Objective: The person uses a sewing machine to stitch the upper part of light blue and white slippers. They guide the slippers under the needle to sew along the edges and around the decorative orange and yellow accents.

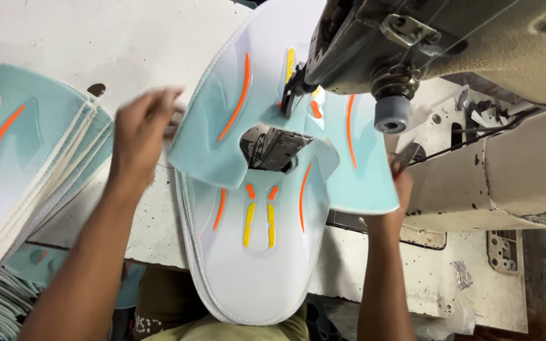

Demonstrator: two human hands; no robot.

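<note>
looming at the upper right, the sewing machine (475, 57) pins the pale blue shoe piece (266, 120), long axis running away from the person. both hands sit apart: left hand (140, 136) presses its left edge, right hand (401, 186) pinches its right corner.

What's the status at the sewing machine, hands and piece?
Left hand on pale blue shoe upper panel, left edge. Right hand pinching right edge. Panel under needle head. Stacked panels left.

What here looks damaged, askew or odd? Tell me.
Nothing is clearly damaged. The machine is chipped and stained. The top panel lies turned across the white pile beneath it, held by the left hand and right hand. The side stack is fanned unevenly.
</note>
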